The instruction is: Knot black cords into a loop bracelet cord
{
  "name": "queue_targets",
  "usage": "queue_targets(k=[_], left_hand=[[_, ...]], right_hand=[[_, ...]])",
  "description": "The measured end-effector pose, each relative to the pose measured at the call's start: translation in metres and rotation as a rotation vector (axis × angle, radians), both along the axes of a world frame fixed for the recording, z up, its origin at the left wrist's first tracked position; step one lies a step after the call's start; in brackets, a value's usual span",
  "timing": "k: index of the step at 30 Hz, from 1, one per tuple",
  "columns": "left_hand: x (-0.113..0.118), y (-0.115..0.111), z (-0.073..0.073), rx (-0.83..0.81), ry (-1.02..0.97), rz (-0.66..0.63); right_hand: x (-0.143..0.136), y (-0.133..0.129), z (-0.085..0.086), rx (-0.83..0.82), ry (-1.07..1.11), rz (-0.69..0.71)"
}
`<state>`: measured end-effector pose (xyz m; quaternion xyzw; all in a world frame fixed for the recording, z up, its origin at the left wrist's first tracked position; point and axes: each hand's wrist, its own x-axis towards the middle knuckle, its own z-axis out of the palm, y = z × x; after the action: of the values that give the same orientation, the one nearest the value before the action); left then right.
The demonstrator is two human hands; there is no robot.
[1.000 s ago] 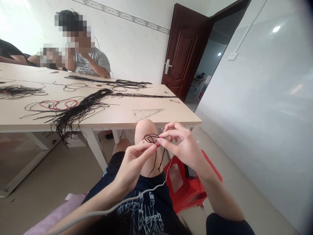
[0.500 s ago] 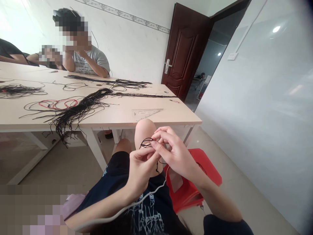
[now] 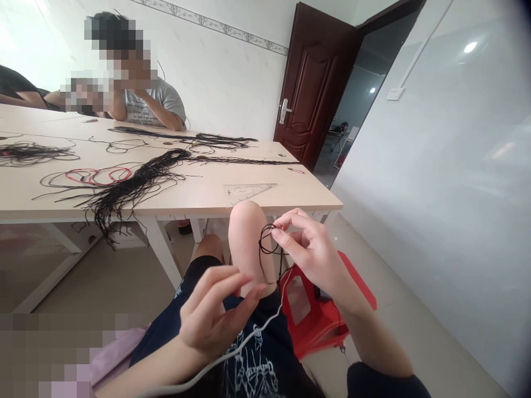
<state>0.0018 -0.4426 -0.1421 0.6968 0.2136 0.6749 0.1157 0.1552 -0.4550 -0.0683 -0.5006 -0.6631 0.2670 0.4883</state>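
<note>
A thin black cord [image 3: 262, 246] hangs in loops from my right hand [image 3: 309, 243], pinched between the thumb and fingertips above my right knee. Knotted strands of it dangle beneath the fingers. Lower and to the left, my left hand [image 3: 215, 307] has its thumb and fingers apart, slightly blurred. Its fingertips are close to a hanging cord end; whether they touch it I cannot tell. A white cable [image 3: 249, 334] crosses in front of my dark shirt.
On the table [image 3: 199, 193] lie a bundle of black cords [image 3: 136, 179], a red cord [image 3: 97, 177], a clear set square [image 3: 249, 192] and more black cords [image 3: 219, 139]. A red plastic stool [image 3: 319, 326] stands at my right. Another person [image 3: 153, 102] sits across the table.
My hands have separated. The left hand moved down and left, its fingers opening, while the right hand shifted slightly right with the looped cord.
</note>
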Motion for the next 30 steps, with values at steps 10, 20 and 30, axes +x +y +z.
queue_targets(k=[10,20,30], left_hand=[[0.001,0.01,0.016,-0.407,0.17,-0.031],[-0.015,0.026,0.026,-0.548,0.027,-0.341],[-0.011,0.027,0.047,-0.905,-0.36,-0.855]], right_hand=[[0.002,-0.004,0.003,0.013,-0.016,-0.001],[0.004,-0.008,0.007,-0.048,0.187,0.109],[0.005,-0.007,0.008,-0.09,0.235,0.144]])
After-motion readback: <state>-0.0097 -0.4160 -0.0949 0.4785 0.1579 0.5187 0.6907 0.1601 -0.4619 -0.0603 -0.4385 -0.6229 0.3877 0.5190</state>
